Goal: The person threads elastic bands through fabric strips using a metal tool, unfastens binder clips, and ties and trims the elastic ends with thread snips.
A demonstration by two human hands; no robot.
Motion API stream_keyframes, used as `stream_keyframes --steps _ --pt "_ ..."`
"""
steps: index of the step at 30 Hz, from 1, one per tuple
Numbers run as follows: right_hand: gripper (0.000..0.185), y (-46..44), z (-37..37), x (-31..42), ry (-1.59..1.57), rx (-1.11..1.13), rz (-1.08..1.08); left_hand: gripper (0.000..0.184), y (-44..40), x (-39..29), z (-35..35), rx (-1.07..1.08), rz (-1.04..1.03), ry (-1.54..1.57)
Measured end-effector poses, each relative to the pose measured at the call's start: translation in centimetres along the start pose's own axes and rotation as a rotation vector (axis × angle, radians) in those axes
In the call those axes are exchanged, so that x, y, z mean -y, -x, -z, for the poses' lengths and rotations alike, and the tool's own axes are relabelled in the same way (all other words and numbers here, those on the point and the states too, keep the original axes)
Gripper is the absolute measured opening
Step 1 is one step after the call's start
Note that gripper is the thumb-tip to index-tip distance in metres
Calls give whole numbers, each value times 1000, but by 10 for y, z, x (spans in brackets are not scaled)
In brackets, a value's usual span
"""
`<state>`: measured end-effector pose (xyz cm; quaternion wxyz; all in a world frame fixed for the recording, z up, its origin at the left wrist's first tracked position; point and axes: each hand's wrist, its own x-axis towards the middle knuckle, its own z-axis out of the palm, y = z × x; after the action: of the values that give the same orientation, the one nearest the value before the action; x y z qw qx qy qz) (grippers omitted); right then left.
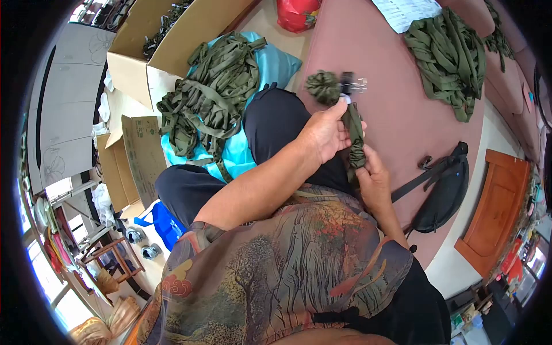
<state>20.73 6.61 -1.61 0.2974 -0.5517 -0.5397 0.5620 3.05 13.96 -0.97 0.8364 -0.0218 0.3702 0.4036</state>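
Observation:
My left hand (329,131) pinches a gathered olive-green fabric tube (355,129), with the thumb near a small white piece at its upper end. Lower down, the thumb and fingers of my right hand (375,177) close on the bunched end of the same tube. Just beyond my left thumb is a black binder clip (347,80) with silver wire handles. Beside the clip lies a ruffled roll of green fabric (323,87); whether it joins the tube is hard to see. Both hands are above the edge of a pinkish-brown padded seat (397,109).
Tangled green fabric strips (215,92) lie on a light-blue bag (276,57) at left. Cardboard boxes (129,72) stand farther left. A green fabric heap (445,60), a printed paper sheet (405,11) and a black pouch (443,198) rest on the seat. A red bag (298,14) is at the top.

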Motion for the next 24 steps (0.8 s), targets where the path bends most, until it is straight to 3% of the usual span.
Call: stream_keyframes --steps 5,15,24 --pt "48 -3 13 -1 -167 23 -48 19 -15 14 0 -56 -160 19" --pt "46 -2 29 -3 -97 80 -55 12 -21 23 -4 -145 -319 -120" --pt "52 23 30 41 -159 114 -117 17 4 34 -7 -48 -236 -117"
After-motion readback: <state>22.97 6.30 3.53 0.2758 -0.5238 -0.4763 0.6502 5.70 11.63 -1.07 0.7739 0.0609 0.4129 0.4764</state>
